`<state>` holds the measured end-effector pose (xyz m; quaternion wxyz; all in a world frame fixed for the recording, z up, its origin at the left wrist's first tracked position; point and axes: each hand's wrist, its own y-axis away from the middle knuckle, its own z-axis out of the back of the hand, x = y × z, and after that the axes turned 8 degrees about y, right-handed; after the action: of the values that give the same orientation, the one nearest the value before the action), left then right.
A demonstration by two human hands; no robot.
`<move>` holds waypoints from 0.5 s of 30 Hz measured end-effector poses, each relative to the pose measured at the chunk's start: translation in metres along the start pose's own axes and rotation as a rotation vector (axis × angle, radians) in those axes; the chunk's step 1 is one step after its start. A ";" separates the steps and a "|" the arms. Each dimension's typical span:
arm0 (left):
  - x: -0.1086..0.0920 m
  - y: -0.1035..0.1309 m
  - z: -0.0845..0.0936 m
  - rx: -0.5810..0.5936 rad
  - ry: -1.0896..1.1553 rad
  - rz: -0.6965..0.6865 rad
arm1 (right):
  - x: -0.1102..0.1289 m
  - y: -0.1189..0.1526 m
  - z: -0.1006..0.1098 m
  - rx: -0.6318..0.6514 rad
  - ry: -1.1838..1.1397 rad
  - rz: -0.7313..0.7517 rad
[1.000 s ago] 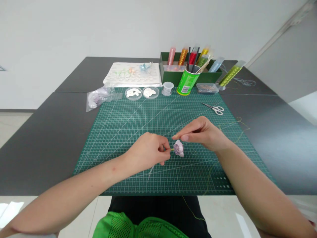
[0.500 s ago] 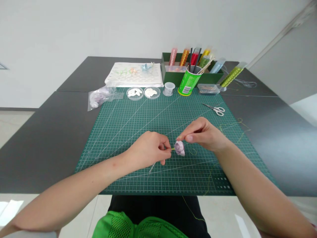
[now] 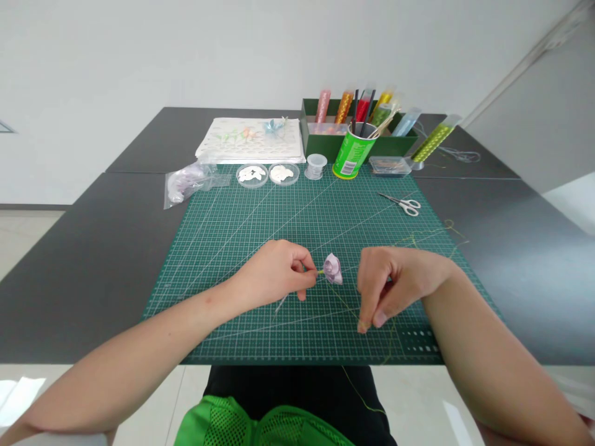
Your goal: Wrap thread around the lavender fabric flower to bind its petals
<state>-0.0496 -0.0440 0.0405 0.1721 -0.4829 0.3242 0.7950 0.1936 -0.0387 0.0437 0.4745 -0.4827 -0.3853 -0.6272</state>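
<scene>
My left hand (image 3: 289,271) pinches the short stem of a pale lilac fabric-like flower (image 3: 333,269), whose head points to the right over the mat. Thin wire ends (image 3: 279,305) stick out below that hand. My right hand (image 3: 395,286) is closed in a pinch, lower and to the right of the flower. A fine yellow-green thread (image 3: 343,301) runs taut from the flower's stem to its fingertips. More of the thread trails over the mat on the right and hangs past the table edge onto my lap.
A green cutting mat (image 3: 232,217) covers the table's middle. White-handled scissors (image 3: 403,203) lie at right. Along the back stand two dishes of white pieces (image 3: 281,174), a clear spool (image 3: 315,166), a green can (image 3: 353,155), a box of thread tubes (image 3: 320,145) and a plastic bag (image 3: 186,183).
My right hand has moved from above the flower down toward me, drawing the thread tight. My left hand has shifted slightly up and left with the flower.
</scene>
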 end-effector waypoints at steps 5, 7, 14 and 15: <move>-0.001 0.001 0.000 -0.003 -0.043 -0.034 | -0.005 0.000 -0.001 -0.275 -0.043 0.074; -0.003 0.002 -0.001 0.012 -0.045 -0.046 | -0.008 -0.004 -0.003 -0.458 -0.096 0.091; -0.005 0.005 -0.002 0.055 -0.022 -0.047 | -0.018 -0.022 -0.013 -0.864 -0.177 -0.088; -0.005 0.005 -0.002 0.060 -0.022 -0.052 | -0.019 -0.024 -0.014 -0.885 -0.181 -0.094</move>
<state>-0.0488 -0.0486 0.0464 0.2108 -0.4768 0.3334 0.7856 0.1691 -0.0411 0.0212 0.1580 -0.6739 -0.1417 -0.7077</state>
